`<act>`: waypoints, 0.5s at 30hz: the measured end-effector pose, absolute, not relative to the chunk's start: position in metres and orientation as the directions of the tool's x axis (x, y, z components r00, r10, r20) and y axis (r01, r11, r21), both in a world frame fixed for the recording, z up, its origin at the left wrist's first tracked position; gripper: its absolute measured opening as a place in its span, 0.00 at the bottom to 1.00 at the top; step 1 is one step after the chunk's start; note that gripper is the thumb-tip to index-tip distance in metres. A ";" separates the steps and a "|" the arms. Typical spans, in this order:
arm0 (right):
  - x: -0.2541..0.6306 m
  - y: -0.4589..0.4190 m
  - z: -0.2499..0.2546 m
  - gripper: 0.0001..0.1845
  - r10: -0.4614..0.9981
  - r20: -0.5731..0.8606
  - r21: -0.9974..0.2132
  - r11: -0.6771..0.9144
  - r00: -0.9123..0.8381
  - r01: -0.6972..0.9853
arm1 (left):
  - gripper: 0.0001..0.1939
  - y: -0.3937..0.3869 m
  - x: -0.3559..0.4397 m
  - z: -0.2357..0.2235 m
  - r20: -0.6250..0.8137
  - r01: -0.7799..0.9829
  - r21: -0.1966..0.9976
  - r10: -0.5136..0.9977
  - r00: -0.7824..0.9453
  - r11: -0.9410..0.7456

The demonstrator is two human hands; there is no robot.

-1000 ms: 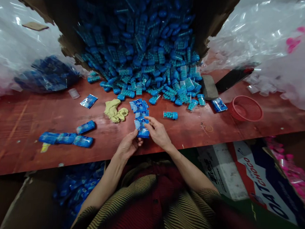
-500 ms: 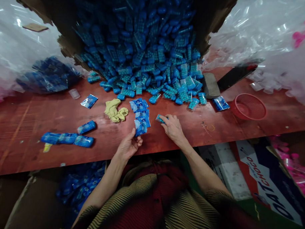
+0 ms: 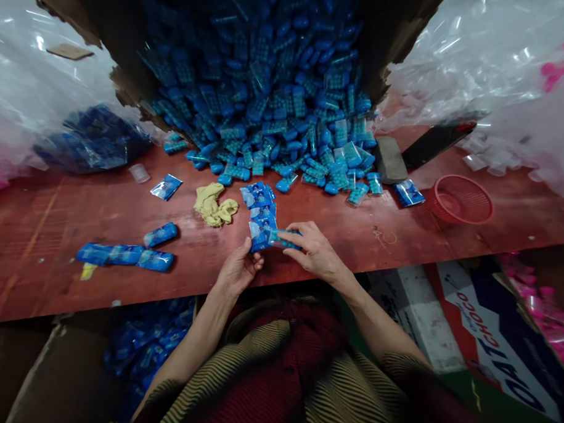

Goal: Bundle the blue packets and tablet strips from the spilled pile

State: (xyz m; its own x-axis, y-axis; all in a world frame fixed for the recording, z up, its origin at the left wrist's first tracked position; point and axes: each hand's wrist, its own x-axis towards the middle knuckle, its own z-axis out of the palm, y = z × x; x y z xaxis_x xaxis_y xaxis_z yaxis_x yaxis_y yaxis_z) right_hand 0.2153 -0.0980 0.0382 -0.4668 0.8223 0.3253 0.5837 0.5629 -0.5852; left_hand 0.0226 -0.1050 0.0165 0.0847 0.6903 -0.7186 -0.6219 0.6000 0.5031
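Note:
Near the table's front edge my left hand (image 3: 239, 267) pinches the lower corner of a blue printed sleeve (image 3: 259, 238) between thumb and finger. That sleeve is the nearest in a column of overlapping blue sleeves (image 3: 259, 197) lying flat. My right hand (image 3: 314, 253) is closed on a small clear container (image 3: 280, 238) with turquoise beads or pellets inside. The container's end is at the right edge of the pinched sleeve; whether it has entered the sleeve I cannot tell.
A big heap of similar containers (image 3: 284, 137) spills from a torn carton. Sleeved packs (image 3: 123, 255) and a crumpled yellow cloth (image 3: 214, 205) lie left. A grey block (image 3: 390, 158) and red basket (image 3: 462, 200) stand right. An open-topped box of blue packs (image 3: 143, 342) is below the table.
My right hand has moved left and slightly toward me, carrying the container to the sleeve. My left hand has stayed in place with its pinch on the sleeve.

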 end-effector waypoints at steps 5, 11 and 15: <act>0.214 -0.102 0.046 0.17 0.790 0.308 -0.427 0.613 -0.530 0.665 | 0.08 -0.105 0.022 0.017 -0.722 -0.613 0.511 0.688 0.075 0.603; 0.212 -0.106 0.056 0.16 0.787 0.273 -0.336 0.617 -0.554 0.711 | 0.09 -0.104 0.021 0.022 -0.741 -0.596 0.501 0.667 0.079 0.628; 0.213 -0.106 0.054 0.16 0.776 0.295 -0.329 0.630 -0.557 0.704 | 0.07 -0.103 0.021 0.023 -0.758 -0.579 0.491 0.646 0.084 0.651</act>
State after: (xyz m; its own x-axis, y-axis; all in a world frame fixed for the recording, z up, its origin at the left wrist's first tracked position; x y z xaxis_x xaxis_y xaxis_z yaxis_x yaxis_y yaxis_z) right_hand 0.2127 -0.1061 0.0535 -0.5569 0.7764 0.2950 0.7039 0.6297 -0.3285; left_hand 0.0208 -0.1034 0.0231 0.0841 0.6464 -0.7583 -0.5792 0.6510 0.4907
